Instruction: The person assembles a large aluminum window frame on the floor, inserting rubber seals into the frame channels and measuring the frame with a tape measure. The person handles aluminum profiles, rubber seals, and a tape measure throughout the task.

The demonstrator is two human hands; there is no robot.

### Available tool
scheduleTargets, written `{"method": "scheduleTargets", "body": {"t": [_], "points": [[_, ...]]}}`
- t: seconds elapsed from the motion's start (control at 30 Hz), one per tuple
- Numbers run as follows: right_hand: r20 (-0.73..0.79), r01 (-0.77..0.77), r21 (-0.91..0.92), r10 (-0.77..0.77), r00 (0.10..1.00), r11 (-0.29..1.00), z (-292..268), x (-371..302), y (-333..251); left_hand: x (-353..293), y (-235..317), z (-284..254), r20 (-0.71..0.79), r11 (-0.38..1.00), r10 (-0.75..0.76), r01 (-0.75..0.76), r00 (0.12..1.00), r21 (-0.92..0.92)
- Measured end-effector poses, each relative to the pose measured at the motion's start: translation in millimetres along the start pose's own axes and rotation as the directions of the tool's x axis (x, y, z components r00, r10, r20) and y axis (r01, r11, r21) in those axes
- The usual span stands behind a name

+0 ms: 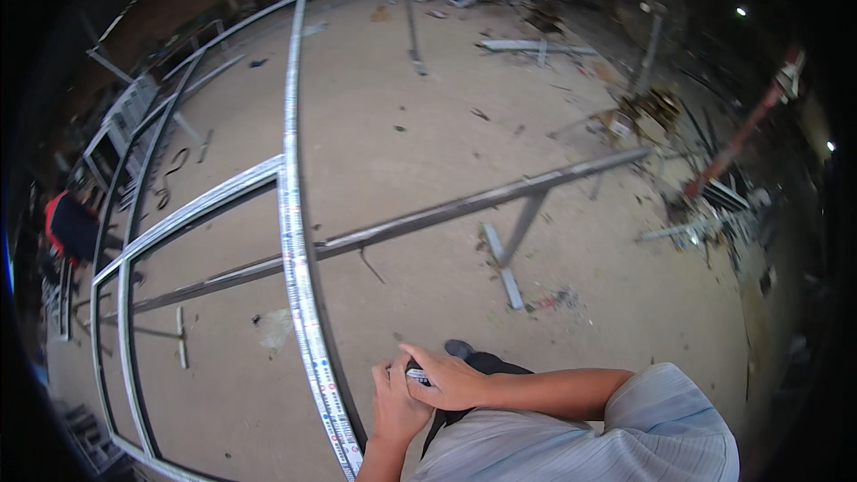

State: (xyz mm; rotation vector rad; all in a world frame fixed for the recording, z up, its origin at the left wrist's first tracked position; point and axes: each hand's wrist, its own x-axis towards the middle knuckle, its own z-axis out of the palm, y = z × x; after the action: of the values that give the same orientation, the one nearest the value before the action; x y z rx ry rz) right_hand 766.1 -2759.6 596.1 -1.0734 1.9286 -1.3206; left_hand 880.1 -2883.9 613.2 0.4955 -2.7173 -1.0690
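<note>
In front of my waist my two hands are together around a small black-and-silver object (417, 375), mostly covered by fingers, so its kind is unclear. My left hand (395, 400) is closed on its left side, fingers curled. My right hand (455, 381) grips it from the right, with the thumb side over the top. Just left of my hands runs the long near bar of a large window-like frame (293, 214), wrapped in printed protective film. Neither hand touches the frame.
A long steel trestle beam (482, 196) supports the frame, its splayed leg (522, 228) reaching a foot bar (504, 268) on the floor. Another person (76, 225) bends at the far left. Scrap cardboard (650, 116), metal offcuts (719, 214) and a red post (745, 129) stand right.
</note>
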Motion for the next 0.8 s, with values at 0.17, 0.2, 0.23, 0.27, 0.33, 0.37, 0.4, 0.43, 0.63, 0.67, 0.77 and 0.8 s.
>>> {"method": "scheduleTargets", "body": {"t": [0.17,0.2,0.23,0.27,0.33,0.37,0.4,0.43,0.63,0.67,0.77,0.8], "points": [[0.047,-0.302,0.197,0.299,0.953,0.933,-9,-58,23,-7,13,33,0.171,0.981,0.145,-0.119,0.975,-0.154],[0.012,-0.325,0.215,0.33,0.944,0.921,-9,-70,26,-8,19,37,0.225,0.977,0.132,-0.089,0.965,-0.192],[-0.028,-0.341,0.234,0.357,0.934,0.911,-10,-81,29,-7,24,40,0.278,0.973,0.126,-0.064,0.952,-0.222],[-0.038,-0.381,0.25,0.402,0.915,0.89,-15,-90,31,-5,27,42,0.326,0.972,0.172,-0.106,0.93,-0.21],[-0.086,-0.411,0.284,0.45,0.889,0.866,-25,-111,30,-3,38,44,0.482,0.876,0.112,0.143,0.869,-0.461],[-0.109,-0.418,0.3,0.466,0.878,0.858,-31,-119,29,0,44,45,0.558,0.794,0.094,0.276,0.825,-0.542],[-0.13,-0.424,0.317,0.482,0.867,0.849,-39,-128,30,2,37,51,0.596,0.73,0.156,0.315,0.787,-0.607],[-0.143,-0.413,0.341,0.481,0.865,0.844,-47,-138,30,5,36,56,0.628,0.655,0.171,0.389,0.759,-0.648],[-0.182,-0.23,0.437,0.336,0.924,0.87,-109,-195,36,23,87,109,0.691,0.492,-0.007,0.604,0.723,-0.627],[-0.206,-0.22,0.425,0.331,0.921,0.878,-119,-208,40,26,106,121,0.685,0.515,-0.028,0.598,0.728,-0.615],[-0.265,-0.189,0.383,0.304,0.915,0.904,-156,-250,54,32,147,166,0.696,0.638,0.05,0.513,0.716,-0.574],[-0.295,-0.155,0.396,0.285,0.912,0.905,-167,-265,63,31,164,181,0.701,0.626,0.041,0.528,0.712,-0.573]]}}
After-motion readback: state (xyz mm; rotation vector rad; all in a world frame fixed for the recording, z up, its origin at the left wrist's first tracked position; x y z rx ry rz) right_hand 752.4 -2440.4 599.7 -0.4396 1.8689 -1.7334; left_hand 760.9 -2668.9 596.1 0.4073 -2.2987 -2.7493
